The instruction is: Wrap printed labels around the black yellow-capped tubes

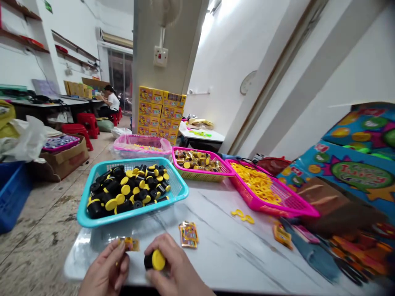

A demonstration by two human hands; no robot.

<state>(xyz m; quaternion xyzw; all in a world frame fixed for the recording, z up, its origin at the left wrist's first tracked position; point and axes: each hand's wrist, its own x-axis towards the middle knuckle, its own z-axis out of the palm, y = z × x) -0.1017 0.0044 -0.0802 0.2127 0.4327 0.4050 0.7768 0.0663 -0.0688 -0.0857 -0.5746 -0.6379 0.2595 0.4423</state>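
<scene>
Near edge of tabletop [222, 250], we log the left hand [106, 269] pinching a printed packet [133, 244] and, apart from it, the right hand [175, 265] clasping a black-yellow canister [156, 260] before the teal basket [132, 218]; too light a pinch, we judge, could drop the packet.

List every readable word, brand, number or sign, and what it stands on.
"Juicy": blue box, right; its other lettering is too blurred to read.
Yellow boxes: print too small to read.
Table packets: too small to read.
Packet in the left hand: too small, blurred.
</scene>
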